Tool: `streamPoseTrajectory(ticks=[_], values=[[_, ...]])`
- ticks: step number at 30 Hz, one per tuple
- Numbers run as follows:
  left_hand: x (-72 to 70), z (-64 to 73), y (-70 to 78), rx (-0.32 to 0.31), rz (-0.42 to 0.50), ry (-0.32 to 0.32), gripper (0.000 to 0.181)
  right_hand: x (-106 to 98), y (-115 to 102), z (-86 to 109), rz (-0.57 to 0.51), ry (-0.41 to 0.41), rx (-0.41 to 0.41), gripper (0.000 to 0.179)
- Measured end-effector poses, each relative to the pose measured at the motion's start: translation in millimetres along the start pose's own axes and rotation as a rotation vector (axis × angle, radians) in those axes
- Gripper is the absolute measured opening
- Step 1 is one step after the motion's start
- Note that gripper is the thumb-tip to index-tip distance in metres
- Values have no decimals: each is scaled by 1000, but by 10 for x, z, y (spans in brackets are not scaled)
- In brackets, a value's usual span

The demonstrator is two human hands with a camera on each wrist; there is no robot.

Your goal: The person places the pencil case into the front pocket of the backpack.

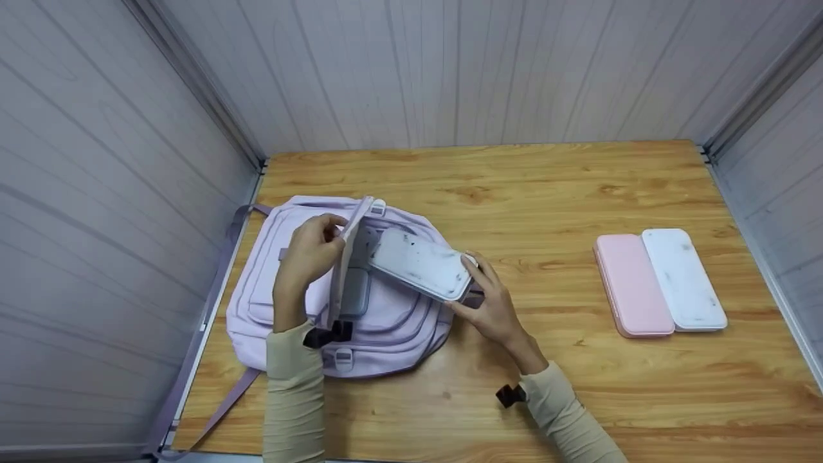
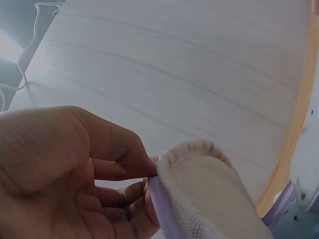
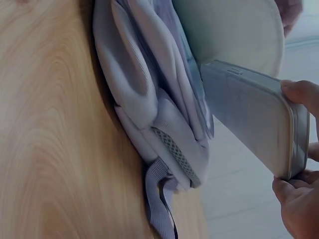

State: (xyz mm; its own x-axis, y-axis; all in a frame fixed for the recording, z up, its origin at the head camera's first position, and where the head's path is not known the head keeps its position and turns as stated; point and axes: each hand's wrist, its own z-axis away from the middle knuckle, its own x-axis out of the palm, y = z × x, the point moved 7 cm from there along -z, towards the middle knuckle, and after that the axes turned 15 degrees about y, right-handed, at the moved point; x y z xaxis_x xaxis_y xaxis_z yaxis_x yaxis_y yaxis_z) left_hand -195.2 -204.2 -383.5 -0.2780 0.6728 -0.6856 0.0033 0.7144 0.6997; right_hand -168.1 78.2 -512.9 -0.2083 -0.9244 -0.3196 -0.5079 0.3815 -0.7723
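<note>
A lavender backpack lies on the table, its front compartment unzipped. With thumb and fingers my left hand pinches the edge of the raised flap, whose pale lining shows in the left wrist view. My right hand grips one end of a white, dark-speckled hard case, thumb on one side and fingers on the other. The case slants over the opening, its far end near the flap. Inside the compartment sits a grey box-shaped case, partly hidden by the flap.
Further right on the wooden table, a pink case and another white case lie against each other. A backpack strap trails past the left table edge. Pale panels enclose the back and sides.
</note>
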Motion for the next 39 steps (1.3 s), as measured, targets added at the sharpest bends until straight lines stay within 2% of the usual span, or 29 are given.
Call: streamPoseTrajectory(ticks=[6,9,13,15,22,27,33,39], values=[[28,-4,6,18,1,5,33,162,-44,-48,-27,-48,-40,81],[32,-5,18,25,-1,9,33,267,-49,-98,-27,-106,-48,82],[33,-8,36,38,-1,10,33,399,-49,-169,-22,-187,-26,86],[32,-10,53,51,-1,13,33,431,-56,-210,-32,-199,-3,88],[18,-25,85,63,4,24,32,427,-64,-352,-79,-86,38,89],[22,-31,105,72,-16,23,33,423,-38,-354,-25,-29,18,85],[61,-33,174,88,-30,4,34,496,-52,-335,-9,-17,5,81],[71,-33,209,95,-23,10,33,607,-55,-341,-10,-44,33,82]])
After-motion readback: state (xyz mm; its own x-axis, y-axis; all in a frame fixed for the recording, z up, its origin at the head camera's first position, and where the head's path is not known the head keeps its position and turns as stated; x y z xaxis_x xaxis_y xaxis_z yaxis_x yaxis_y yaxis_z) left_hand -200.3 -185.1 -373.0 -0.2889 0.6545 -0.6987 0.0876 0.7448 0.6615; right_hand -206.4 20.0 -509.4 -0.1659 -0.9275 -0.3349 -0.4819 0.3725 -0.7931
